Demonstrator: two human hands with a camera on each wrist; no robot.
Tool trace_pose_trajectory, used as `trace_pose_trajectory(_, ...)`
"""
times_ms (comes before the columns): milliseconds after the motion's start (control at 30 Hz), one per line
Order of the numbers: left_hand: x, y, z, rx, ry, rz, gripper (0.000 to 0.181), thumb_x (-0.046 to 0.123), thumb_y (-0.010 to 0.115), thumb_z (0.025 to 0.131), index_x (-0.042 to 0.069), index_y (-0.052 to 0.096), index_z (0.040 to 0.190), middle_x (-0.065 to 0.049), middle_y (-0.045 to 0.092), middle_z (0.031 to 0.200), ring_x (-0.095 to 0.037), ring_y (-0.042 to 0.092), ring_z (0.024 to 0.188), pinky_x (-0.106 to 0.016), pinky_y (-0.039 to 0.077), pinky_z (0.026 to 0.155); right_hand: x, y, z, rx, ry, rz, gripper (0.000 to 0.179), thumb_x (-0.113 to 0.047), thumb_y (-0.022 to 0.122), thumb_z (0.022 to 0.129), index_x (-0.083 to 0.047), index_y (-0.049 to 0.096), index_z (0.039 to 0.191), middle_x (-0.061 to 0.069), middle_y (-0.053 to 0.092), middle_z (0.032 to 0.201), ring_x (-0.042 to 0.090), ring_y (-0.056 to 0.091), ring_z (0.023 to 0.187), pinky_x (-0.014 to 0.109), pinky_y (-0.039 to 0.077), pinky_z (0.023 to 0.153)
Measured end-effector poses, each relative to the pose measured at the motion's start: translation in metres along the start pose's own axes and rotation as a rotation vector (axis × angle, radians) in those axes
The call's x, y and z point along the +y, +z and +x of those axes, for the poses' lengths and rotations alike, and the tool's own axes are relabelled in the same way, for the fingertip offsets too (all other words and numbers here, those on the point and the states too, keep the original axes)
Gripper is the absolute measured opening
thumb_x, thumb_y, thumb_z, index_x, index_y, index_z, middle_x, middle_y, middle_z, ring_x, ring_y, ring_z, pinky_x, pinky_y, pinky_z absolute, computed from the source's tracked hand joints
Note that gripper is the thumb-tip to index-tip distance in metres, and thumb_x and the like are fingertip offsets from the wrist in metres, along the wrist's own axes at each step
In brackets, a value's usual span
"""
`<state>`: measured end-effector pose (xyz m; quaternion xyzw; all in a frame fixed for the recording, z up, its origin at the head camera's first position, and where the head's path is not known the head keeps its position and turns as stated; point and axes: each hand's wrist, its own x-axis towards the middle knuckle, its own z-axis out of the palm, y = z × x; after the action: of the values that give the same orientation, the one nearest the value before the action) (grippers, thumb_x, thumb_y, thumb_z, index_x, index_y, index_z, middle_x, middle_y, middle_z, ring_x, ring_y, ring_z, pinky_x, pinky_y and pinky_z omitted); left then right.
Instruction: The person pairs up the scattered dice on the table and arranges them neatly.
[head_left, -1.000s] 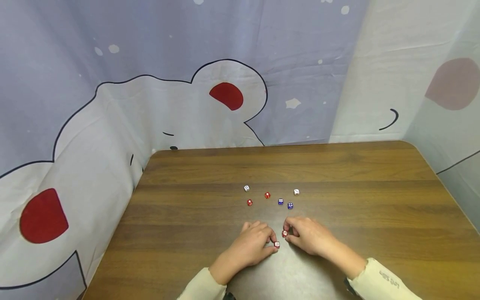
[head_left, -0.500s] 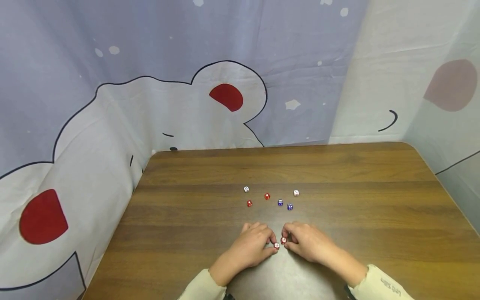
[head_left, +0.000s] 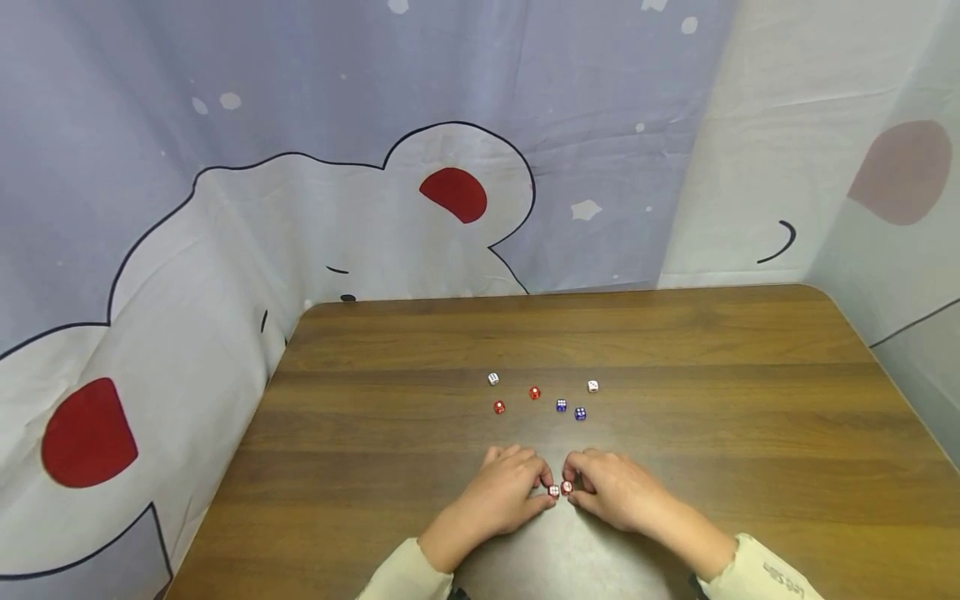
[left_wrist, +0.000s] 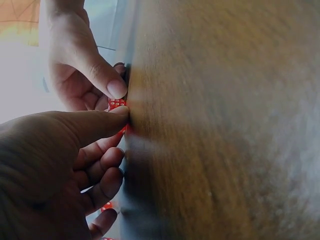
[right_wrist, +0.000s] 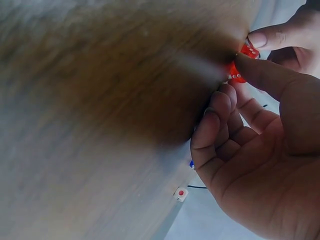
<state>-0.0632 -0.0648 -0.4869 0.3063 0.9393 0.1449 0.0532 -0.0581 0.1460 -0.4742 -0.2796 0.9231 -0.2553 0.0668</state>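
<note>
Two red dice stand close side by side on the wooden table [head_left: 420,533] in the head view. My left hand [head_left: 504,494] pinches the left die [head_left: 553,491] between thumb and forefinger. From the other side, my right hand [head_left: 618,489] pinches the right die [head_left: 567,487] the same way. Whether the two dice touch is too small to tell. In the right wrist view the right hand's thumb partly covers its red die [right_wrist: 236,74], and the other die [right_wrist: 250,51] shows just past it. The left thumb hides most of its die in the left wrist view.
Beyond the hands lie two red dice [head_left: 535,392] [head_left: 499,407], two blue dice [head_left: 561,405] [head_left: 581,413] and two white dice [head_left: 493,378] [head_left: 593,386], spread apart. A printed curtain [head_left: 592,150] hangs along the table's back and sides.
My right hand has moved its red die toward me and slightly left, up beside the left hand's die. The left hand and the dice farther back have stayed in place.
</note>
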Motion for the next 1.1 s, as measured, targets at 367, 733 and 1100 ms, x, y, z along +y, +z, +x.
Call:
trace_pose_trajectory(367,0.0004,-0.0022,-0.0005,-0.010,0.001,-0.001,0.017,0.039,0.077,0.088,0.027,0.067,0.094,0.017,0.050,0.081,-0.002,0.045,0.082,-0.030,0.034,0.084,-0.0032,0.0010,-0.0005,-0.002,-0.005,-0.010,0.022,-0.017,0.080,0.083,-0.021,0.060,0.089,-0.014,0.046,0.072,0.000,0.042,0.064,0.024,0.036,0.056)
trace_pose_trajectory(733,0.0000,-0.0004,-0.0004,-0.016,0.000,-0.002,0.017,0.040,0.077,0.088,0.027,0.067,0.094,0.018,0.050,0.082,-0.002,0.045,0.082,-0.030,0.034,0.084,-0.0056,0.0010,-0.0002,-0.019,0.003,0.005,0.022,-0.017,0.080,0.083,-0.020,0.060,0.090,-0.013,0.047,0.072,0.000,0.042,0.064,0.024,0.037,0.056)
trace_pose_trajectory(1100,0.0008,-0.0010,0.0001,-0.007,0.012,0.007,0.017,0.039,0.077,0.088,0.027,0.067,0.094,0.018,0.050,0.082,-0.002,0.046,0.084,-0.030,0.034,0.085,-0.0061,0.0007,-0.0003,-0.010,0.000,0.006,0.022,-0.016,0.081,0.082,-0.020,0.060,0.090,-0.013,0.047,0.072,0.000,0.042,0.064,0.024,0.036,0.056)
